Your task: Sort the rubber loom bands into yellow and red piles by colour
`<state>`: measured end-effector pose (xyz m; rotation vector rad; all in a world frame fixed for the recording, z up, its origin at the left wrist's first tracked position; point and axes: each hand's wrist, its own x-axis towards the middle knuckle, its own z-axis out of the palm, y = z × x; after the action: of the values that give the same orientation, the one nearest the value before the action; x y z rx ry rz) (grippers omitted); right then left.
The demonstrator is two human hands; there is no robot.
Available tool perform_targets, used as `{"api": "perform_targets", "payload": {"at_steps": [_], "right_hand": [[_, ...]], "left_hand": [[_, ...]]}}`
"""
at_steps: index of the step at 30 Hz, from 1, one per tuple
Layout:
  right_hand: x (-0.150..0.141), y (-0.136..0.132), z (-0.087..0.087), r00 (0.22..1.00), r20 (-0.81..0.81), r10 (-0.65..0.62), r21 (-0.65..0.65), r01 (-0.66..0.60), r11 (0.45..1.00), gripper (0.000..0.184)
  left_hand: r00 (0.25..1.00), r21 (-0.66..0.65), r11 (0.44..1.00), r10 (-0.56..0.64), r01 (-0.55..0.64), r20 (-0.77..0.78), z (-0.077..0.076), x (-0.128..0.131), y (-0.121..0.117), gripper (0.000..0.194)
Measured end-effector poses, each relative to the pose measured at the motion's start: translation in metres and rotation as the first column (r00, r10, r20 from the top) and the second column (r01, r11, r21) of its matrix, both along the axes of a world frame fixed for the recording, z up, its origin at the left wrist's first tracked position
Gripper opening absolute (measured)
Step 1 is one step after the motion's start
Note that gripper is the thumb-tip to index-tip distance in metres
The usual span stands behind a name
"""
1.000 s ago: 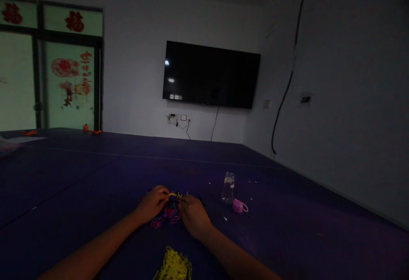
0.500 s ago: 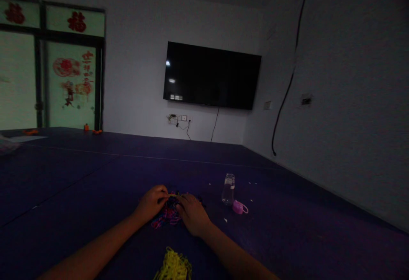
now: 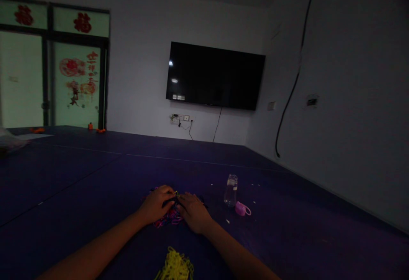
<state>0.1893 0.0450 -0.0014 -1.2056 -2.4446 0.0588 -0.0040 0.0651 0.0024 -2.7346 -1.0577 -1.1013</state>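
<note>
A heap of small loops like rubber bands, mostly pink, red, blue and dark, lies on the purple surface under both hands. My left hand reaches over its left side, thumb and forefinger closed at a bit of yellow band. My right hand rests on the right side, fingers stretched out over the loops, fingertips close to the yellow band. Closer to me is a separate pile of yellow bands, cut off by the lower picture edge.
Right of the hands stand a clear bottle without its cap and a pink cap with a loop. White scraps lie around them. A plastic bag is at the far left; orange objects sit at the back edge.
The yellow band stretched between my hands shows less now. My left hand has moved slightly right and lower over the heap. The view has shifted a little to the left.
</note>
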Motion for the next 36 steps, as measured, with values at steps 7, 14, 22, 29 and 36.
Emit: {"api": "perform_targets", "payload": {"at_steps": [7, 14, 22, 29, 36], "right_hand": [[-0.002, -0.002, 0.004, 1.000, 0.000, 0.015, 0.041, -0.015, 0.999, 0.035], [-0.002, 0.001, 0.001, 0.998, -0.051, -0.028, 0.088, 0.033, 0.996, 0.036], [0.002, 0.005, -0.003, 0.994, -0.112, 0.001, 0.107, 0.011, 0.994, 0.036], [0.003, 0.001, -0.003, 0.999, -0.033, -0.010, 0.044, 0.012, 0.999, 0.039], [0.003, -0.001, -0.001, 1.000, 0.004, -0.017, -0.030, 0.017, 0.999, 0.039]], "left_hand": [[0.996, -0.006, 0.999, -0.037, 0.037, -0.081, -0.002, -0.001, 0.004, 0.021], [0.995, -0.022, 0.998, -0.057, 0.055, -0.078, -0.008, -0.002, 0.011, 0.024], [0.997, -0.060, 0.998, -0.034, 0.030, -0.062, -0.006, -0.002, 0.008, 0.024], [1.000, -0.081, 0.997, -0.013, 0.012, -0.010, -0.009, -0.002, 0.010, 0.028], [0.996, -0.081, 0.993, -0.088, 0.088, 0.008, -0.012, -0.003, 0.015, 0.029]]}}
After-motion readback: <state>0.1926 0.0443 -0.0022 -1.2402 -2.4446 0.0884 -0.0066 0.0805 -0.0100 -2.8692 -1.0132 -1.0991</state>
